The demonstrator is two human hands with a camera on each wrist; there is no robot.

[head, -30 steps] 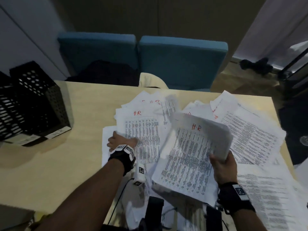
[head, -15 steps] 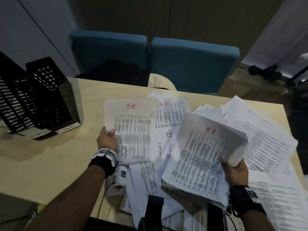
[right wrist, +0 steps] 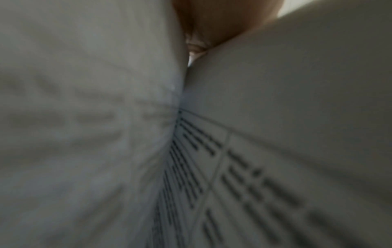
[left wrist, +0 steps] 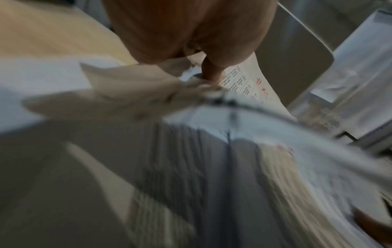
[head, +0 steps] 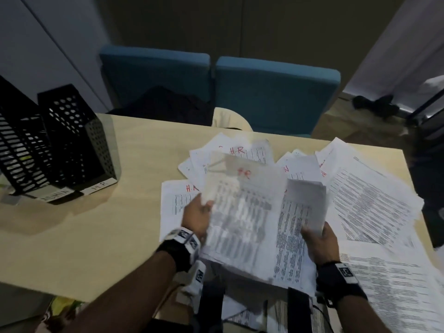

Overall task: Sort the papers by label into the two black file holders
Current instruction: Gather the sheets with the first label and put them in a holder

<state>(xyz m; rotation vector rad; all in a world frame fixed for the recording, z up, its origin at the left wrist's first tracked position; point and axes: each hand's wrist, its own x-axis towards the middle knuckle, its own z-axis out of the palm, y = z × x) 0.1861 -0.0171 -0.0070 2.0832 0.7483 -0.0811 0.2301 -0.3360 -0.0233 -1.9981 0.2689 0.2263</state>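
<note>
My left hand (head: 199,212) pinches the left edge of a blurred sheet marked HR (head: 242,207) in red, held over the stack. My right hand (head: 317,239) grips a bent stack of printed papers (head: 300,212) by its right edge, raised off the table. The left wrist view shows my fingers (left wrist: 212,73) on an HR sheet (left wrist: 250,83); the right wrist view shows only paper (right wrist: 233,176) close up. Two black perforated file holders (head: 72,140) stand at the table's left, labelled ADMIN (head: 57,193) and HR (head: 101,185).
Loose printed papers (head: 374,203) with red labels cover the right half of the light wood table (head: 84,236). Two blue chairs (head: 276,92) stand behind the far edge. A dark bag (head: 168,104) lies on the left chair.
My left hand lifted an HR sheet from the pile and carried it right, over the stack in my right hand. The right hand's stack stayed raised.
</note>
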